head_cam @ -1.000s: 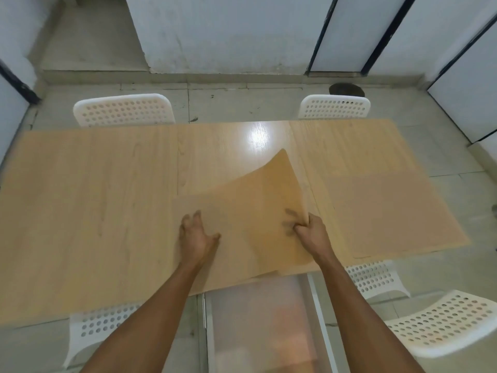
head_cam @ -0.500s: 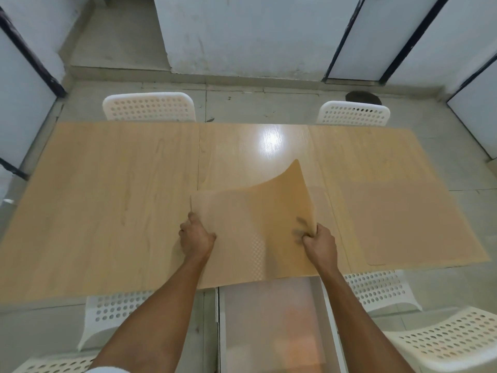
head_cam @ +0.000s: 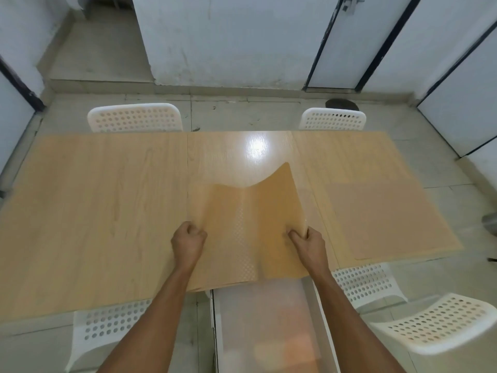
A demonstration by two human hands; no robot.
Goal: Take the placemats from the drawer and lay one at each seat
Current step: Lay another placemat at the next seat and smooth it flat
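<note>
A tan placemat point(head_cam: 243, 224) lies at the near middle of the wooden table point(head_cam: 94, 211), with its right side and far corner curled up off the surface. My left hand point(head_cam: 188, 243) grips its left edge, and my right hand point(head_cam: 309, 244) pinches its raised right edge. Another placemat point(head_cam: 387, 219) lies flat on the table at the near right seat. Below the table's near edge, the white drawer point(head_cam: 269, 329) stands pulled out between my forearms.
Two white perforated chairs point(head_cam: 134, 118) point(head_cam: 333, 119) stand at the far side. Other chairs point(head_cam: 107, 324) point(head_cam: 368, 284) are tucked under the near side, and one more chair point(head_cam: 441, 324) stands loose at the lower right. White walls and doors lie beyond.
My left hand has shifted from lying flat on the mat to closing on its left edge. The mat's raised part has bowed more, and the view has tilted up.
</note>
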